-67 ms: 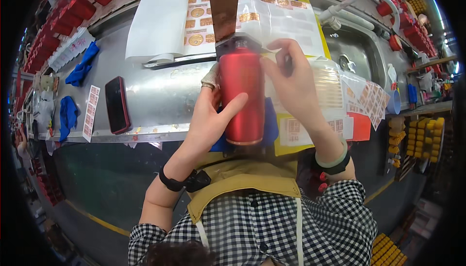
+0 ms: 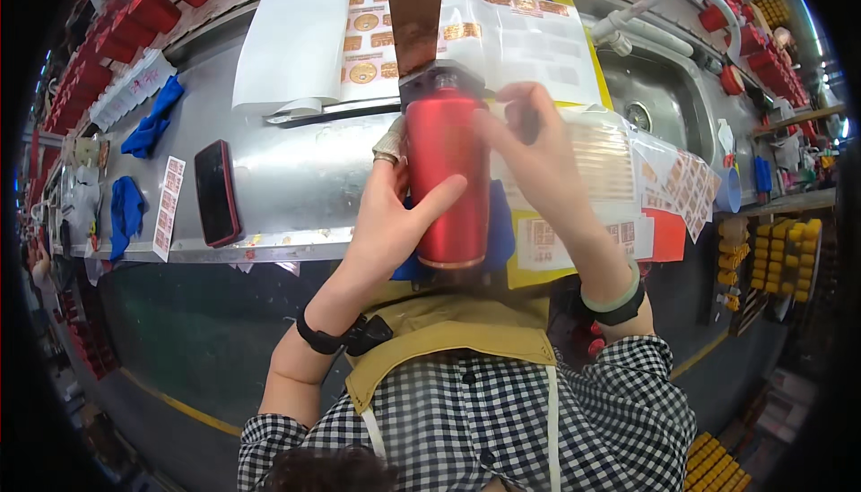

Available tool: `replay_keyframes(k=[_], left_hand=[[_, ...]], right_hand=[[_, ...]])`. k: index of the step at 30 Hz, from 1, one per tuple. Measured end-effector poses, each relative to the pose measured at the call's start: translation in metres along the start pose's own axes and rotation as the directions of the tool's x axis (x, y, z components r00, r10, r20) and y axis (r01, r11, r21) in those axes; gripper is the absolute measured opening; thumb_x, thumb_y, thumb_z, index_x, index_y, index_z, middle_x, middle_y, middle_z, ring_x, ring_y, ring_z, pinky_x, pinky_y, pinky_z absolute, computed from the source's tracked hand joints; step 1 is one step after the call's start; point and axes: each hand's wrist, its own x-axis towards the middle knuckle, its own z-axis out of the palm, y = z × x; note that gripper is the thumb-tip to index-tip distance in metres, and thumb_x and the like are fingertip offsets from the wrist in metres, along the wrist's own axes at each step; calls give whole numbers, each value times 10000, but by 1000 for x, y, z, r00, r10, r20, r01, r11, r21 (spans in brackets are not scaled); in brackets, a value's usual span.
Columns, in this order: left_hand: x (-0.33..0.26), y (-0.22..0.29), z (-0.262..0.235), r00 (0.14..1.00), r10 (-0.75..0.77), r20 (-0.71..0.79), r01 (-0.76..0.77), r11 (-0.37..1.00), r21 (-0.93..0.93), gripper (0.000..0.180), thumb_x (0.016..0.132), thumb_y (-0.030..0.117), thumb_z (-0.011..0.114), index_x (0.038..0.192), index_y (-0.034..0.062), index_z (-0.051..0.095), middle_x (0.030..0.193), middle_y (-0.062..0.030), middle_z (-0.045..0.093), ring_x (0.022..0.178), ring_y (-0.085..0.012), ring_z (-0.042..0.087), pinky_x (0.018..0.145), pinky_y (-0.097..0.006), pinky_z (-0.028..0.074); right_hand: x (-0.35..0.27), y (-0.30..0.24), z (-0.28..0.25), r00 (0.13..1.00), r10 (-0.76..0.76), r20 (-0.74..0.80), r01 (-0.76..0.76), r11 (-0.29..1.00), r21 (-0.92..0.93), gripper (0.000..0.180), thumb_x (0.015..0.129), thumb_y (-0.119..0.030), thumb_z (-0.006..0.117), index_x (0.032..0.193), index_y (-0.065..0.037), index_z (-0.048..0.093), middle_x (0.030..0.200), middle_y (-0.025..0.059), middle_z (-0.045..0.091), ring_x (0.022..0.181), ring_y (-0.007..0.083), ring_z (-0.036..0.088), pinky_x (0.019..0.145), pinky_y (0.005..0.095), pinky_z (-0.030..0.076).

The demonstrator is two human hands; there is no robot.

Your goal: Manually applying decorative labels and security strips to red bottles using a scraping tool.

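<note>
The left hand [image 2: 390, 214] is wrapping around a red metal tumbler [image 2: 446, 174], thumb lying across its front and the other fingers curling behind it, so the hand is clasping the tumbler's side. The tumbler is standing roughly upright in the air above the near edge of the steel desk [image 2: 287, 178], its dark lid end pointing away from the person. The right hand [image 2: 538, 165] is resting against the tumbler's upper right side, fingers half bent, with the fingertips [image 2: 502, 97] pinching near the lid; what they are gripping there is too small to tell. Sheets of stickers [image 2: 677, 182] are lying on the desk to the right, a dark phone [image 2: 217, 191] to the left, and a blue cloth [image 2: 152, 117] farther left.
</note>
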Motion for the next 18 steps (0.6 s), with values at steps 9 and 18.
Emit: replay_keyframes(k=[9,18], left_hand=[[-1,-4,-1,1000,-26,17,26,999,-44,819,955,73,738,1613,15,253,1533,-163,469,1403,-231,496,1163,-396,435],[-1,-4,-4,998,-26,51,32,993,-115,867,947,67,750,1628,-12,220,1589,-162,409,1452,-240,445,1214,-402,363]], right_hand=[[-6,6,17,983,181,36,-184,945,270,483,877,-269,875,1109,-10,539,860,-39,464,755,48,417,630,211,395],[-6,16,18,989,145,36,-149,951,272,469,868,-254,885,1091,-32,537,857,-47,464,750,41,418,611,211,388]])
